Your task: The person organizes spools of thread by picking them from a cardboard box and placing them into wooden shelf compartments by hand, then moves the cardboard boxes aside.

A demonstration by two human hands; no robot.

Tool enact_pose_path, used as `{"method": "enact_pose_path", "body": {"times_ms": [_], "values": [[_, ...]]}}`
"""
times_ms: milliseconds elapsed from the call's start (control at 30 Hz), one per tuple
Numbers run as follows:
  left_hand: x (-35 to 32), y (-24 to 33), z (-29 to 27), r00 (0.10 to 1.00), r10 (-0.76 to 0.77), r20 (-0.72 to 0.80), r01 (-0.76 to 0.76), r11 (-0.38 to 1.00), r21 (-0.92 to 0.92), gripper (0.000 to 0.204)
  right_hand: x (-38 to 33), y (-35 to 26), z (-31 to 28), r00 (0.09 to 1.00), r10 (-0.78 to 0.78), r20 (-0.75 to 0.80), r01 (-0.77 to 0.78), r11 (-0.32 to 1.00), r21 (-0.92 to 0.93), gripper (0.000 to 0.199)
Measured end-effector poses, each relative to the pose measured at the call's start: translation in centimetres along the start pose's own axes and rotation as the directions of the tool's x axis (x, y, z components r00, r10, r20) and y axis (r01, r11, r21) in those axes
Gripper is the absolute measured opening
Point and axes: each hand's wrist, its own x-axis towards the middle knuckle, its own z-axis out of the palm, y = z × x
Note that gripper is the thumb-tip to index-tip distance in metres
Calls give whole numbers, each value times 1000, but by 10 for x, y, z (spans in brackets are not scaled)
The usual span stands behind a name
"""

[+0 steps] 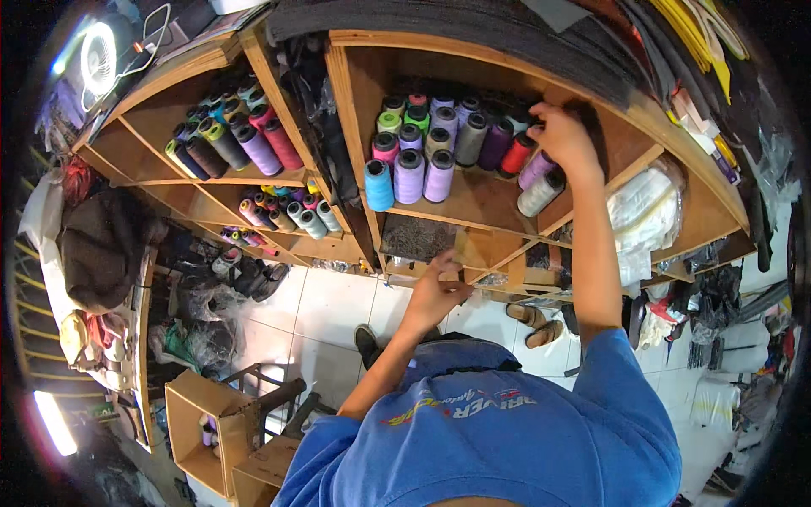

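The right hand (564,135) reaches up at full stretch into the wooden shelf (473,196), fingers curled over the thread spools (515,154) at the compartment's right end, by the red one. The left hand (435,291), arm bent, grips the edge of the lower shelf board (473,253).

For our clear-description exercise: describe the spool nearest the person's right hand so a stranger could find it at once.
Start at the wooden shelf unit and its middle compartment packed with thread spools. At the row's right end, beneath the right hand, lies a red spool. It is the only red one there; its neighbours are purple and white.
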Motion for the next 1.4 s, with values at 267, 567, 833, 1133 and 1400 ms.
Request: {"method": "enact_pose_path", "body": {"times_ms": [267, 567, 833, 1133, 1400], "values": [[-37, -3, -46, 988, 23, -150, -11, 997, 82, 41, -64, -71, -63, 660, -602, 448, 252, 740, 623, 12], [-155, 5, -168, 761, 64, -645, 52, 986, 159, 39, -207, -236, 183, -77, -686, 723, -250, 715, 652, 16], [-359, -12, -253, 202, 36, -979, 52, 998, 47, 30, -272, -454, 235, -422, -745, 516, 70, 541, 838, 23], [-479, -10, -272, -362, -193, -912, -158, 977, -144, 26, -374, -637, 266, -537, -766, 354, 203, 291, 935, 26], [-508, -30, -318, -577, -368, -729, -324, 923, -210, 24, -504, -773, 356, -550, -808, 211, 329, 22, 944, 32]]}}
